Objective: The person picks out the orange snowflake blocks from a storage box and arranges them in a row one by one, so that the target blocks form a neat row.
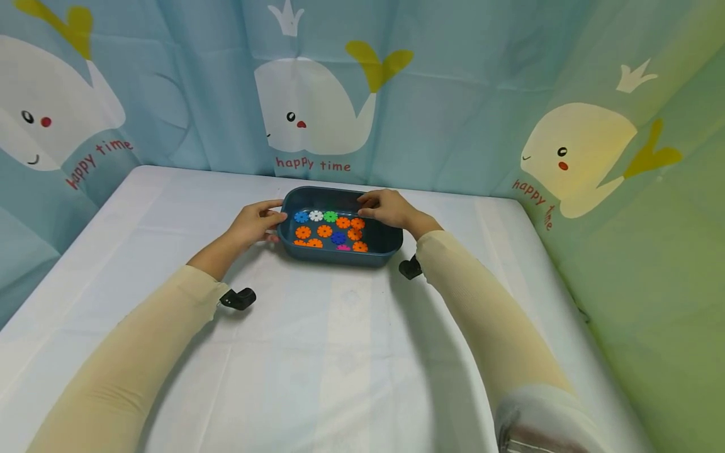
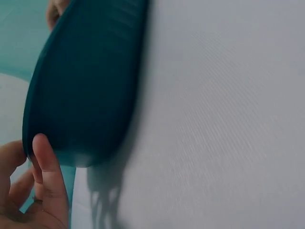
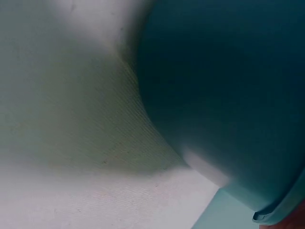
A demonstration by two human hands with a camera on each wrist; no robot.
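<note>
A dark blue-grey plastic basin rests on the white table in the head view. Inside lie several flat, notched snowflake discs, mostly orange, along with a white disc, a green disc, blue ones and a pink one. My left hand pinches the basin's left end; its thumb presses against the outer wall in the left wrist view. Over the basin's right side, my right hand reaches inward with fingers slightly apart and no disc visible between them. The right wrist view shows mostly the basin's outer wall.
A white cloth covers the table. Behind it hangs a blue curtain printed with whales, continuing along both sides. A black wrist camera mount sticks out below the left sleeve, and another mount below the right.
</note>
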